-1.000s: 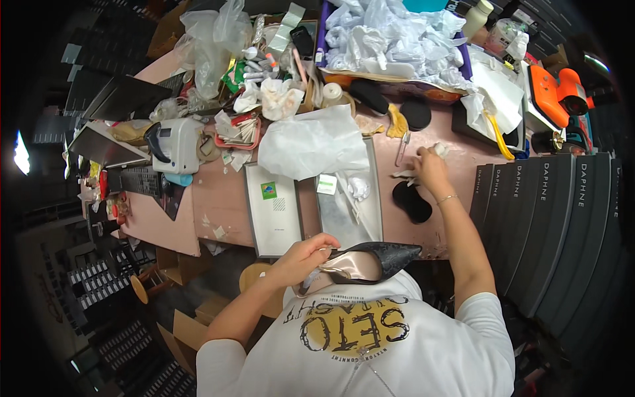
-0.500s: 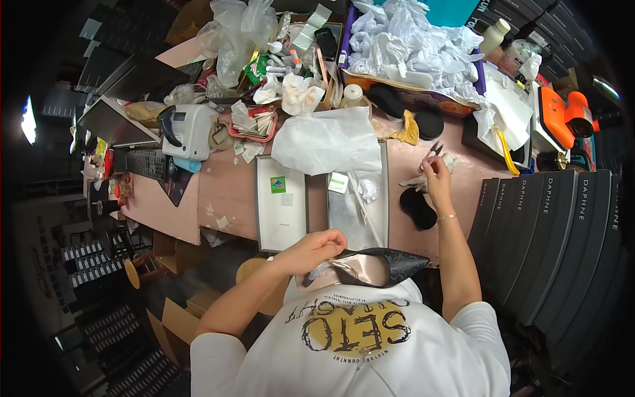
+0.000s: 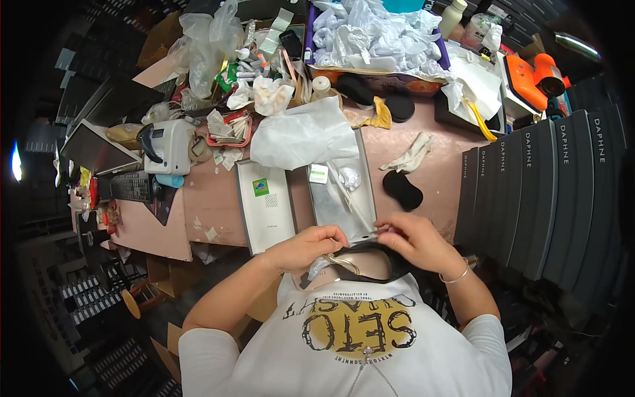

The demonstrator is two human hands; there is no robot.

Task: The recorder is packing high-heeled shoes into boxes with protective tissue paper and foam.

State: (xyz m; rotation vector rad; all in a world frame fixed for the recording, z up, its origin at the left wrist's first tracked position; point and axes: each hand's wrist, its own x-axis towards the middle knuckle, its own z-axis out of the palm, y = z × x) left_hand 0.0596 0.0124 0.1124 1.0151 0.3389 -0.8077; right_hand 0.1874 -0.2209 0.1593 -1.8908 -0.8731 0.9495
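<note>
A black pointed shoe with a pale insole (image 3: 374, 264) lies sideways against my shirt at the table's near edge. My left hand (image 3: 311, 246) is closed on its heel end, pinching at the gold-coloured strap (image 3: 345, 264). Over the toe end, my right hand (image 3: 420, 243) has thumb and fingers drawn together, apparently round small scissors that the fingers mostly hide. Just beyond the shoe lie an open grey shoe box (image 3: 368, 192) with white paper in it and, to its left, the box lid (image 3: 270, 221).
A black oval pad (image 3: 402, 190) and a crumpled white cloth (image 3: 409, 153) lie right of the box. Stacked dark shoe boxes (image 3: 542, 192) wall off the right. At the back stand a purple crate (image 3: 444, 49) of tissue paper and a white label printer (image 3: 173, 147).
My right hand has come back from the cloth to the shoe's toe, and the small scissors have left that spot. My left hand keeps its hold. The view has shifted slightly.
</note>
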